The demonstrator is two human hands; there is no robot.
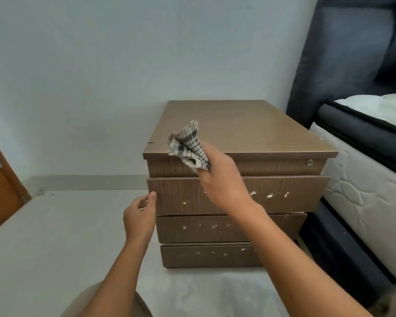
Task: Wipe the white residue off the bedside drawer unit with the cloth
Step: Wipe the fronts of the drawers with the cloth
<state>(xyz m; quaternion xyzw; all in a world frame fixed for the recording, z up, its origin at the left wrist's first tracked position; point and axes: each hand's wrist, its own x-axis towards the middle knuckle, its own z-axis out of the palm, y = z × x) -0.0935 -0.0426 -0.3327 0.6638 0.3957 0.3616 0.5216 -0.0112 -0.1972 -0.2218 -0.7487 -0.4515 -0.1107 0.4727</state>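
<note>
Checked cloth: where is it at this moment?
In the head view, near the centre, the checked cloth is bunched in the right hand, at the front left edge of the drawer unit top, above the spotted drawer fronts.

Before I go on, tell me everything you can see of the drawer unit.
The drawer unit is brown wood-grain laminate, upright on the floor by the wall, beside the mattress. Its flat top overhangs a panel with a lock at the right; three drawer fronts below carry flecks of white residue. The left hand holds the top drawer's left edge; the right hand holds the cloth over the top's front edge.
</note>
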